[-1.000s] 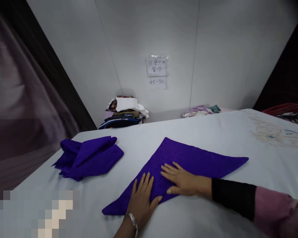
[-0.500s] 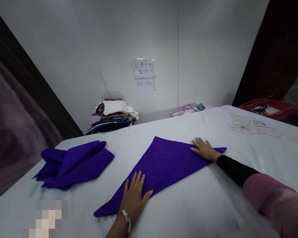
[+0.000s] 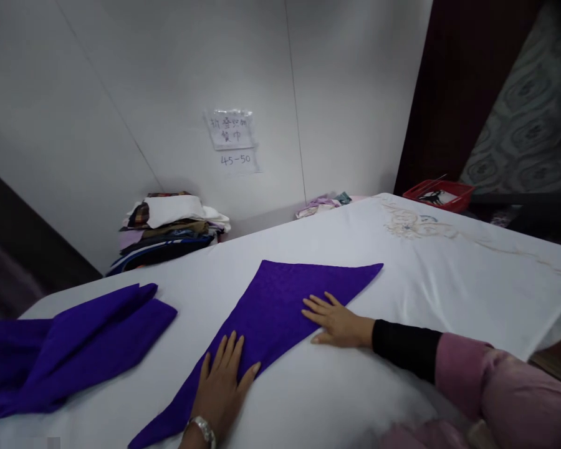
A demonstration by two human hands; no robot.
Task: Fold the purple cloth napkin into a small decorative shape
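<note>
A purple cloth (image 3: 280, 305), folded into a triangle, lies flat on the white bed sheet (image 3: 449, 274). My left hand (image 3: 222, 386) rests open and flat on the cloth's near lower part, a silver watch on its wrist. My right hand (image 3: 339, 321) lies open and flat on the cloth's right edge, fingers pointing left. A second purple cloth (image 3: 70, 346), loosely folded, sits on the sheet to the left, away from both hands.
A stack of folded clothes (image 3: 172, 224) stands against the white wall behind the bed, with a smaller clothes heap (image 3: 322, 202) further right. A paper note (image 3: 231, 131) hangs on the wall. A red basket (image 3: 442, 193) sits past the bed's far right.
My right hand slid out to the cloth's far right corner, then came back to its right edge near the middle. My left hand stayed pressed flat. The view turned right.
</note>
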